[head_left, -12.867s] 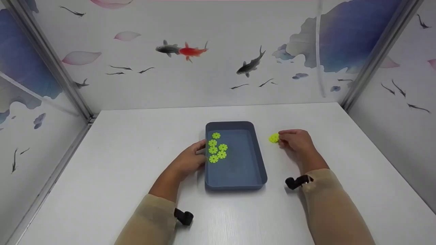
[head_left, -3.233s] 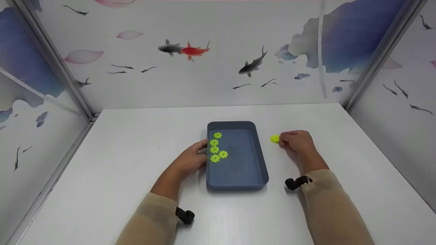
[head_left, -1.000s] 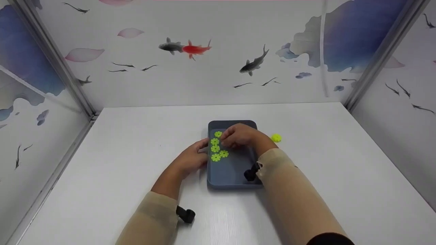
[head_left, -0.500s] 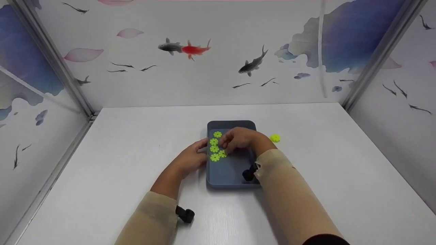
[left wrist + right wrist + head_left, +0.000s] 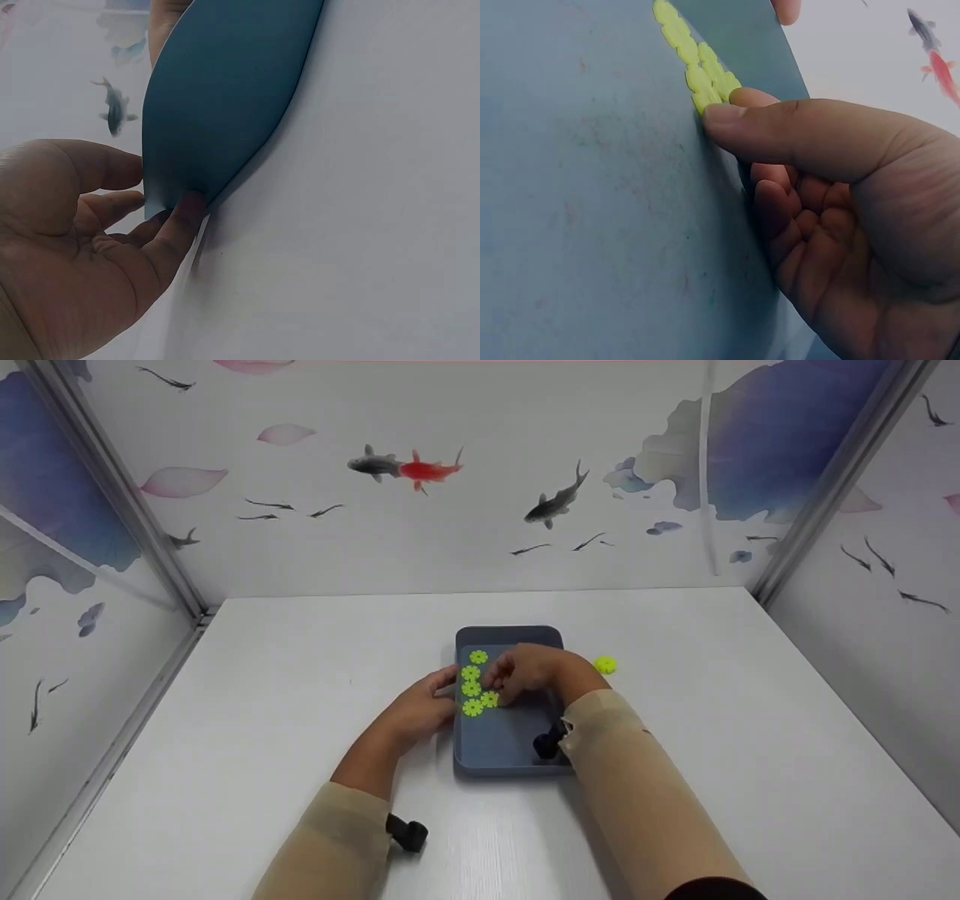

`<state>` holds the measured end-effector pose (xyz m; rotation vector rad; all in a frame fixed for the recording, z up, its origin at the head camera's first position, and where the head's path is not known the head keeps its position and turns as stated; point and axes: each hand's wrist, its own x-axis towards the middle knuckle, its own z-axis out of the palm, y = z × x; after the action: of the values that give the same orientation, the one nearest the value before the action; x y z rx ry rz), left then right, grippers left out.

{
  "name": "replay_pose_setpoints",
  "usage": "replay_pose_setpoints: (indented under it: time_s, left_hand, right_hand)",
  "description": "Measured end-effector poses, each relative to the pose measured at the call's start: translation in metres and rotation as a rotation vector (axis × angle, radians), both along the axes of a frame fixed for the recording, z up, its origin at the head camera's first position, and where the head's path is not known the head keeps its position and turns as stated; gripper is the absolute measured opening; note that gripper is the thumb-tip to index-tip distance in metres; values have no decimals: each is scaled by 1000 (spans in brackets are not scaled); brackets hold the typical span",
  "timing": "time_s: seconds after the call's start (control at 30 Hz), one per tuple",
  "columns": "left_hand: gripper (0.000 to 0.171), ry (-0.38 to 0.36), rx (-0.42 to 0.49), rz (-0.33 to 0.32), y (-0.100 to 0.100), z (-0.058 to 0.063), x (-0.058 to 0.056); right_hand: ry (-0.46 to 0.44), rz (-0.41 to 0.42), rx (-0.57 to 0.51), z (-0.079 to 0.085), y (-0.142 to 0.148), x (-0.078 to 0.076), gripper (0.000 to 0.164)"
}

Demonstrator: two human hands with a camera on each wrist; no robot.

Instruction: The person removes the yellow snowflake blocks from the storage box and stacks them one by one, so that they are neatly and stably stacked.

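A blue-grey tray [image 5: 495, 746] lies on the white table. At its left wall my left hand [image 5: 420, 712] steadies it; in the left wrist view, fingertips meet the rim and the outer wall of the tray [image 5: 225, 82]. Inside the tray, my right hand [image 5: 529, 667] pinches a yellow-green snowflake disc [image 5: 489, 700] by its edge. The right wrist view has the thumb and index finger at the end of the cluster of notched discs [image 5: 676, 31]. Several more discs [image 5: 470, 673] lie flat along the tray's left side.
To the right of the tray, a yellow-green clump of discs [image 5: 605, 664] sits on the table [image 5: 675, 637], partly behind the right wrist. Printed panels with fish stand at the back and both sides.
My right hand has left the clump beside the tray and reached into it, then shifted slightly downward to one disc. The tray held one more disc in the oldest frame. My left hand stayed put.
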<state>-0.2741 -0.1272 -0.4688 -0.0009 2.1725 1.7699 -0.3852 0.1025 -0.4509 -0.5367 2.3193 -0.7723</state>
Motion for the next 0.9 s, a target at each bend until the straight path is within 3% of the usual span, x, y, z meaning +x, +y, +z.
replay_pose_setpoints:
  time_s: [0.27,0.57,0.9]
  left_hand:
    - [77,15,-46,8,-1,1,0]
    - [77,30,-56,3,0,0,-1]
    - [81,-3,33,-24,-2,-1,1]
  right_hand:
    - [33,25,65,2,-2,1,31]
    - [17,11,57,1,-2,2,30]
    - [74,42,73,-2,-3,1,25]
